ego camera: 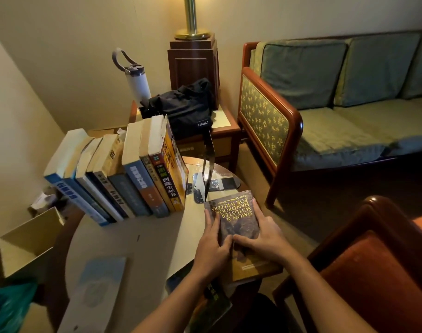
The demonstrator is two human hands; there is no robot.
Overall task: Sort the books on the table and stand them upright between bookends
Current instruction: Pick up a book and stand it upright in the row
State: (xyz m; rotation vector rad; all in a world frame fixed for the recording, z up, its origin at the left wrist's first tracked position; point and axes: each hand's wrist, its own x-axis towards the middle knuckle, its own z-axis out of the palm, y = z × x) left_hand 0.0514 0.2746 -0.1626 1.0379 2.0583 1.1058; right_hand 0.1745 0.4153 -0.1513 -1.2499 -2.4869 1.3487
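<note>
A thick brown book titled "Simon & Schuster Handbook for Writers" (236, 219) lies flat at the table's right edge. My left hand (213, 246) holds its left side, fingers along the edge and thumb on the cover. My right hand (263, 236) grips its right side, thumb across the cover. A row of several books (123, 174) stands leaning left on the round table (142, 236). A black metal bookend (208, 169) stands just right of the row, apart from it. A dark book (212, 301) lies under my left forearm.
A pale booklet (97, 287) lies on the table's near left. An open cardboard box (27, 239) sits at the left. Behind the table stand a side table with a black bag (186, 104), a white bottle (138, 80) and a lamp base. A sofa (349, 104) is right.
</note>
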